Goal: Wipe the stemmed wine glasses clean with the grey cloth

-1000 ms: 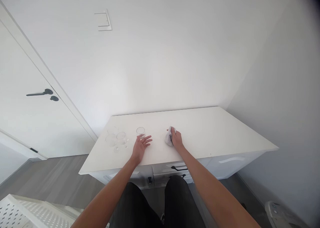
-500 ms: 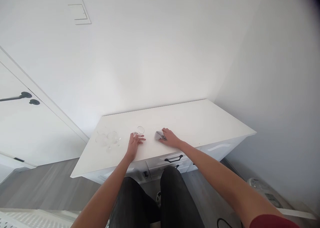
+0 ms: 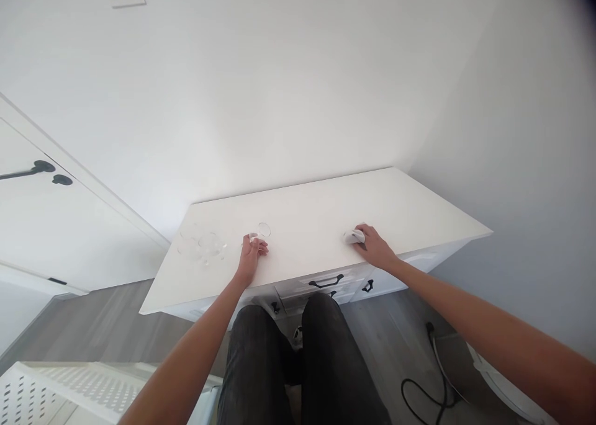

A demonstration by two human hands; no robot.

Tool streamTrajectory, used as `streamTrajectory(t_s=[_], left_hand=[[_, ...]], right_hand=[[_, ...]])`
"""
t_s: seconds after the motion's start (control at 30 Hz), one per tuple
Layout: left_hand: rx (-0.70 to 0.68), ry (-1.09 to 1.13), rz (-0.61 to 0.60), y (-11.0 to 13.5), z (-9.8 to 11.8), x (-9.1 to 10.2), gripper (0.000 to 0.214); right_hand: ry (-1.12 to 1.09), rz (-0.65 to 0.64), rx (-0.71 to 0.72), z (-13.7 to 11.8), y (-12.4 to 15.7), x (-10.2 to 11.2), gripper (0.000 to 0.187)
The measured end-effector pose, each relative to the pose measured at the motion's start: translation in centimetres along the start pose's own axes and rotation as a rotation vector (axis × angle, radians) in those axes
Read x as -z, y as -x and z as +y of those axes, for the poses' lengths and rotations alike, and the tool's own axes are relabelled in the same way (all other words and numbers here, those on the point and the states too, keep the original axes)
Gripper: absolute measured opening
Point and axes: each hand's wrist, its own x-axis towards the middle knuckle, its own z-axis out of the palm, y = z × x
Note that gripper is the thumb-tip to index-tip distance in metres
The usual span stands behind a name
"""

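My left hand (image 3: 251,251) is on the left half of the white cabinet top (image 3: 307,217), its fingers curled around the near part of a clear glass (image 3: 254,236). The round rim of that glass shows just beyond my fingertips; its lower part is hidden by my hand. Farther right, my right hand (image 3: 372,245) grips a small crumpled cloth (image 3: 354,236), pale grey-white, against the cabinet top. Left of my left hand stands a cluster of clear glassware (image 3: 209,244), its round outlines faint against the white surface.
Black drawer handles (image 3: 326,281) stick out from the cabinet front, close to my knees. A white wall (image 3: 298,90) rises behind. At left is a door with a black handle (image 3: 44,166). A black cable (image 3: 419,400) lies on the floor, and a white perforated rack (image 3: 74,384) stands lower left.
My right hand has moved to the right along the cabinet top with the cloth. My left hand has stayed at the glass. The view has shifted slightly.
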Motion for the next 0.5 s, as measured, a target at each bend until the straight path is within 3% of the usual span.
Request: streamTrajectory(t_s=[0.2,0.5], left_hand=[[-0.01,-0.036,-0.003,0.1,0.2,-0.1,0.039],[0.006,-0.035,0.015,0.3,0.8,-0.2,0.04]], right_hand=[[0.095,0.073,0.022,-1.0,0.2,-0.4,0.032],[0.173,0.065,0.026,-1.1,0.2,-0.4,0.032]])
